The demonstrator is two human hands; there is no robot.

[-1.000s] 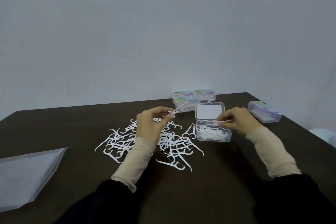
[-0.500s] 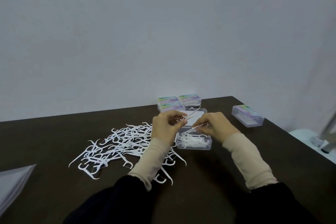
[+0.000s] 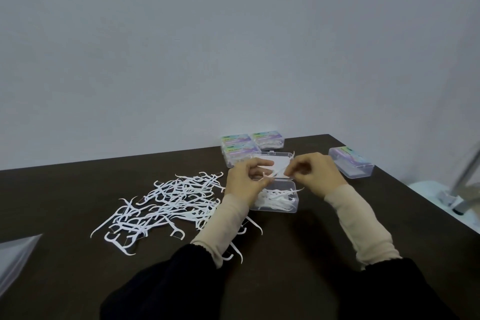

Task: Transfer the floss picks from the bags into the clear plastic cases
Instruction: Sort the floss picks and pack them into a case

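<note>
Left hand (image 3: 245,180) and right hand (image 3: 315,173) meet above the open clear case (image 3: 275,196); the fingers of both are curled, pinching the same white floss pick (image 3: 275,173) between them — one hand at each end. The case below already holds several picks, lid (image 3: 272,165) laid back behind it. Loose pile of floss picks (image 3: 166,202) lies just left of the case on the dark table (image 3: 298,254). Closed filled cases (image 3: 250,144) stand at the far edge; one more case (image 3: 351,165) sits to the right. Plastic bag (image 3: 15,260) — far left.
</note>
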